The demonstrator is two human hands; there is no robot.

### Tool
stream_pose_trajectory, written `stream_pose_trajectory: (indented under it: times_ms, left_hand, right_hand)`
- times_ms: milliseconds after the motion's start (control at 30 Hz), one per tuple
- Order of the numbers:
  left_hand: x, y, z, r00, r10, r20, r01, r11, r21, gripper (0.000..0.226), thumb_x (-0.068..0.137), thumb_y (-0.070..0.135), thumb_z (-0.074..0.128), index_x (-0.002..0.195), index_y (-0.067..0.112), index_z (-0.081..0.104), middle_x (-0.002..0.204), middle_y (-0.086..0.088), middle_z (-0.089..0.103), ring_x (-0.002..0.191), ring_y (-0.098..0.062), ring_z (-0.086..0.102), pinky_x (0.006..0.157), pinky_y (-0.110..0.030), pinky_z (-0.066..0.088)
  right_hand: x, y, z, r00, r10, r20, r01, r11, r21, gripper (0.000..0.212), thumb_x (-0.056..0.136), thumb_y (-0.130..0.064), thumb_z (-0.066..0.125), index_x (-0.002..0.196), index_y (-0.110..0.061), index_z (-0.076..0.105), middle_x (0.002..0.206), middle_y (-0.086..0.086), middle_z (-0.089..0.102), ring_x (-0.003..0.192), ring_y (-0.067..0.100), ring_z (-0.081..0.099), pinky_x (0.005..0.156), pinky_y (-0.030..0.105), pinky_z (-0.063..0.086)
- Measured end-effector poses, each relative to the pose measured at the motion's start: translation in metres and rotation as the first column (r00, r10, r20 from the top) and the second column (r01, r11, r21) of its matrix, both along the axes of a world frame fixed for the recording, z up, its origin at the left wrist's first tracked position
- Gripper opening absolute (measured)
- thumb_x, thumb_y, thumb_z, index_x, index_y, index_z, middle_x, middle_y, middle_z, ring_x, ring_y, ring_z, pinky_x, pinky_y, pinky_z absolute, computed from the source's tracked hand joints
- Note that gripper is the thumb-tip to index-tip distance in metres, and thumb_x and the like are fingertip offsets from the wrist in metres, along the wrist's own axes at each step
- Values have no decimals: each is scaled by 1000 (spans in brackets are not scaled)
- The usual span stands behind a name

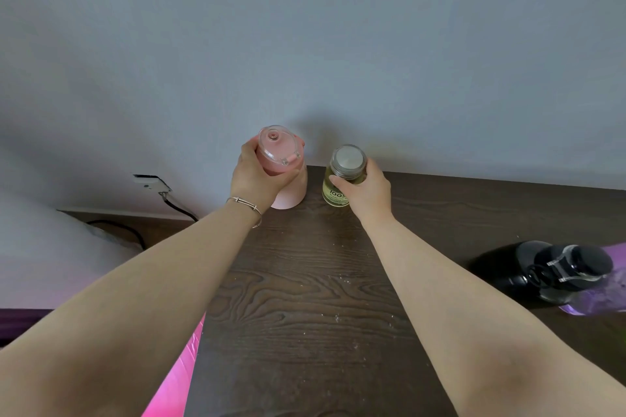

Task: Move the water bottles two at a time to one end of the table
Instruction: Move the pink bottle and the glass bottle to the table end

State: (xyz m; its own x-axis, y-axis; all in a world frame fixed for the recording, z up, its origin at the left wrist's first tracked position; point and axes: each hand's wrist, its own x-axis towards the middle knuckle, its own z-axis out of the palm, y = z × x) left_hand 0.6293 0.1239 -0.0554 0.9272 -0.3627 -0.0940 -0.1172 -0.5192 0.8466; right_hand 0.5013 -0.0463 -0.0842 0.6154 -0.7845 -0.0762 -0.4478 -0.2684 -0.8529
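Observation:
A pink water bottle (291,191) with a clear pink lid stands upright at the far edge of the dark wooden table (305,298), close to the wall. My left hand (259,179) is wrapped around its upper part. Just to its right stands a yellowish glass bottle (335,193) with a silver cap and black lettering. My right hand (364,191) grips it below the cap. At the right edge a purple bottle (596,294) with a black cap stands apart from both hands.
A grey wall rises directly behind the table's far edge. Left of the table, a wall socket (149,181) has a black cable (176,208) running down to a lower surface. Something bright pink (176,379) shows below the table's left edge.

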Motion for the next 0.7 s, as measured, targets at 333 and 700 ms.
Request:
stream_pose_trajectory:
  times_ms: [333,700]
  left_hand:
    - [1,1,-1,998,-53,31,53,998,29,96,65,47,85,142,16,36,140,-2,47,124,-19,50,100,-31,44]
    - [-14,18,3,942,-245,228,107,866,489,109,75,53,75,154,14,11,161,-6,16,139,-37,28,102,-53,42]
  right_hand:
    - [-2,4,-5,999,31,-14,-32,998,-47,64,73,-39,84,127,-22,54,124,-2,64,116,18,58,93,30,46]
    - [-17,9,15,974,128,-186,-159,974,-163,73,72,-36,82,133,-19,47,133,4,54,125,24,50,94,39,47]
